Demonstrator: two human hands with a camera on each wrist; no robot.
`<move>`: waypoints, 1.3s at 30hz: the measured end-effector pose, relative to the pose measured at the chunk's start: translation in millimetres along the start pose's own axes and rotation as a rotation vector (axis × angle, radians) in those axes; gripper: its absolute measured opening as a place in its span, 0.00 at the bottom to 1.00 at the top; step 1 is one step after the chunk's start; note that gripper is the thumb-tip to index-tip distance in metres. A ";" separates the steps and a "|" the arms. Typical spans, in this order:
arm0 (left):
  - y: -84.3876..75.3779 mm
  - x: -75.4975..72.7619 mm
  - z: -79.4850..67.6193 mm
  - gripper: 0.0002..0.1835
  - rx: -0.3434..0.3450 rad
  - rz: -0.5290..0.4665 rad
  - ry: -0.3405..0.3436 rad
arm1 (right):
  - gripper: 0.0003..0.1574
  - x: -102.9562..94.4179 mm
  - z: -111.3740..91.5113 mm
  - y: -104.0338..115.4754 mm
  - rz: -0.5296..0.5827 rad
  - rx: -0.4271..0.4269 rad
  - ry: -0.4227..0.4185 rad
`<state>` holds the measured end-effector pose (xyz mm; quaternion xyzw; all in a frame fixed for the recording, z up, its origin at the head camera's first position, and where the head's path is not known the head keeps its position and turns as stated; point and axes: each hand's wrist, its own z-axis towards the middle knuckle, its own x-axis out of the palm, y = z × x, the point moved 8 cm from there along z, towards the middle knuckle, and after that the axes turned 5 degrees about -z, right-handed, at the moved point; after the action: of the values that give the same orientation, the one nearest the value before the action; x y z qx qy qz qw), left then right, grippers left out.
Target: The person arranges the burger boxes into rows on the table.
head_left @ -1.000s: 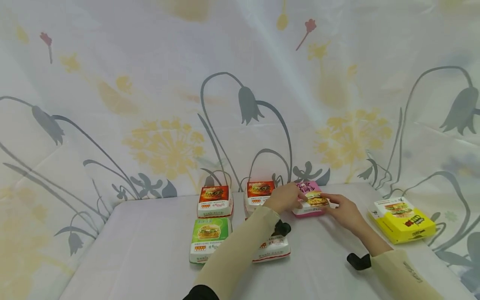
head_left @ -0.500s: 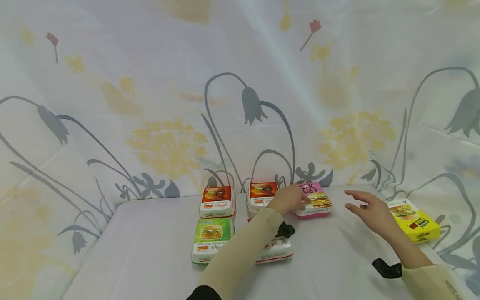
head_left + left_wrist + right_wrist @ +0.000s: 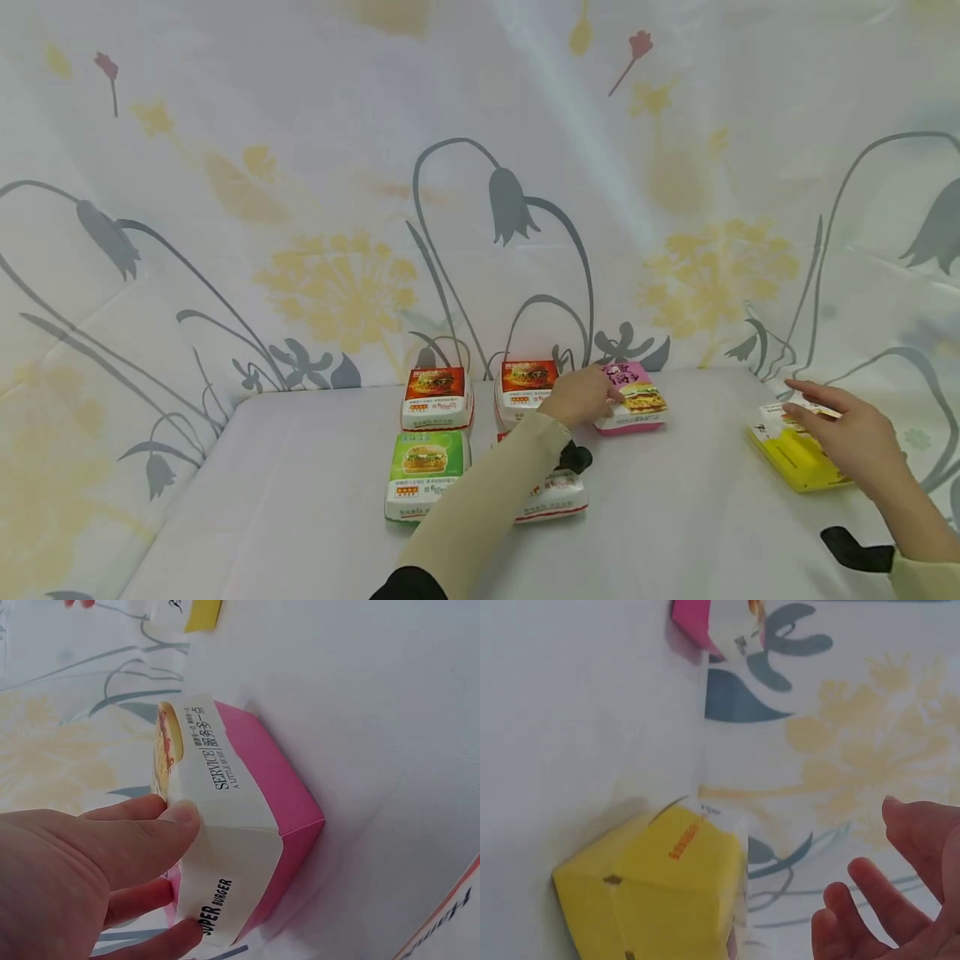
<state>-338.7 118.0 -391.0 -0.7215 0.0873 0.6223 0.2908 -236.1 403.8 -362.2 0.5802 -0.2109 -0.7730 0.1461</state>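
Note:
A pink and white burger box [image 3: 633, 397] sits at the back of the table, right of the other boxes. My left hand [image 3: 581, 396] touches its left side; in the left wrist view that hand's thumb [image 3: 176, 825] and fingers lie on the edge of the pink box [image 3: 259, 772], without wrapping round it. Over at the right, my right hand [image 3: 855, 433] hovers above a yellow burger box [image 3: 798, 454], fingers extended and apart, partly covering it. The right wrist view shows a gap between the right hand [image 3: 900, 892] and the yellow box [image 3: 652, 877].
Two red-topped burger boxes [image 3: 435, 398] [image 3: 525, 390] stand in the back row. In front are a green-topped box [image 3: 423, 467] and a white box with a red edge [image 3: 551, 498], mostly hidden by my left sleeve. A flower-printed curtain [image 3: 337, 208] rises behind the white tabletop [image 3: 300, 483].
My right hand has let go of the pink box and moved right, over the yellow box. The left hand stays at the pink box, which has hardly moved.

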 end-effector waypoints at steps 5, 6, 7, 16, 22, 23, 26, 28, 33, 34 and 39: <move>0.0 0.2 0.1 0.16 0.001 0.005 0.001 | 0.37 -9.8 -3.5 -27.0 -0.065 0.112 -0.021; 0.2 0.3 0.1 0.16 0.000 0.001 0.001 | 0.37 -10.8 -3.9 -31.4 -0.077 0.124 -0.025; 0.2 0.4 0.0 0.16 0.000 -0.003 0.002 | 0.37 -11.0 -4.1 -36.0 -0.085 0.137 -0.025; -0.8 1.5 -0.9 0.15 0.007 -0.029 0.004 | 0.40 -2.3 -3.8 -68.6 -0.123 0.191 0.062; -1.6 1.6 -0.5 0.15 0.008 -0.016 0.009 | 0.41 2.7 -2.6 -74.8 -0.149 0.179 0.080; -1.6 1.4 -0.5 0.15 0.008 -0.011 0.012 | 0.41 3.7 -2.5 -76.3 -0.153 0.179 0.082; -1.9 0.8 -1.0 0.16 0.005 -0.007 0.013 | 0.40 5.2 -2.0 -79.9 -0.176 0.175 0.080; -2.1 0.7 -1.4 0.16 0.002 -0.006 0.015 | 0.39 6.0 -1.9 -81.9 -0.184 0.169 0.082; -2.0 -0.1 -3.7 0.15 -0.007 -0.031 0.013 | 0.43 11.4 -1.9 -87.7 -0.155 0.190 0.129; -2.0 -0.5 -4.1 0.15 -0.007 -0.036 0.011 | 0.44 12.6 -2.0 -88.5 -0.147 0.196 0.142; -1.6 -0.8 -4.1 0.15 -0.008 -0.057 0.003 | 0.46 17.8 -2.3 -88.3 -0.129 0.197 0.192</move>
<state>-334.6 117.0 -389.5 -0.7259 0.0646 0.6128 0.3056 -237.2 471.7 -421.4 0.6753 -0.2331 -0.6973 0.0578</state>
